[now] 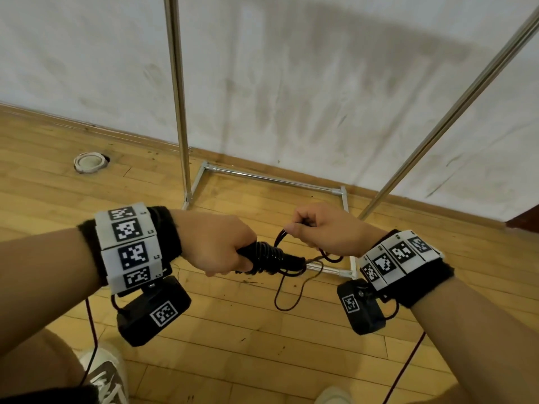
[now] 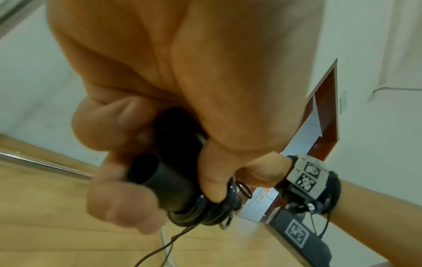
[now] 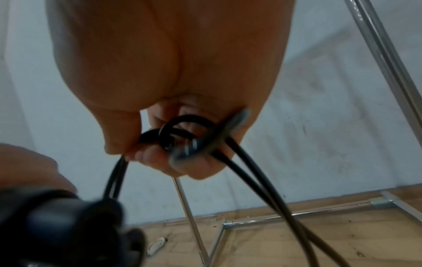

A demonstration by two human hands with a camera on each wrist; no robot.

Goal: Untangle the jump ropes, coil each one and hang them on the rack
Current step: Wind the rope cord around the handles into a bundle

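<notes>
My left hand [image 1: 224, 246] grips the black jump rope handles [image 1: 288, 259], with black cord wound around them in several turns [image 1: 267, 252]. In the left wrist view the fingers curl round the handles [image 2: 164, 182] and the coil [image 2: 205, 211]. My right hand [image 1: 318, 228] pinches loops of the same black cord [image 3: 182, 133] just right of the handles. Loose cord [image 1: 287, 293] hangs below both hands toward the floor. The metal rack [image 1: 178, 91] stands ahead, its base frame [image 1: 271, 177] on the floor by the wall.
A slanted rack pole [image 1: 455, 109] runs up to the right. A round white floor fitting [image 1: 89, 162] sits at the left by the wall. My shoes [image 1: 108, 374] show at the bottom on the wooden floor. Thin red cables [image 1: 92, 330] hang from the wrist cameras.
</notes>
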